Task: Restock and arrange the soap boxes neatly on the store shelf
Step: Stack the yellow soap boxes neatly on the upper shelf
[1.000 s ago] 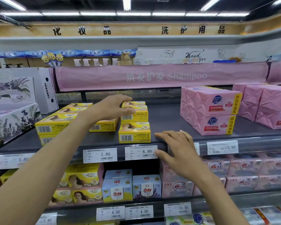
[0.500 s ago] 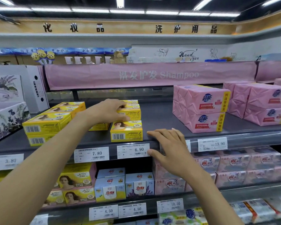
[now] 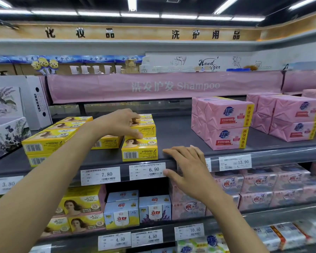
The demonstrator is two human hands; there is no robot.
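Note:
Yellow soap boxes stand in rows on the grey shelf [image 3: 179, 136]. My left hand [image 3: 119, 123] reaches over them and grips the upper yellow soap box [image 3: 146, 127] of a small stack, thumb low, fingers on top. In front of that stack stands a single yellow box [image 3: 140, 149] at the shelf's front edge. My right hand [image 3: 187, 164] rests flat on the shelf's front lip, fingers spread, holding nothing. A longer row of yellow boxes [image 3: 49, 137] lies to the left.
Pink wrapped soap packs [image 3: 224, 123] stand stacked at the right, with more pink packs [image 3: 295, 117] beyond. White floral cartons [image 3: 5, 114] fill the left end. Price tags [image 3: 147, 171] line the shelf lip. Lower shelves hold blue, yellow and pink soaps.
My left hand has curled its fingers and thumb around the upper yellow box of the stack. My right hand stays on the shelf lip. The camera moved closer.

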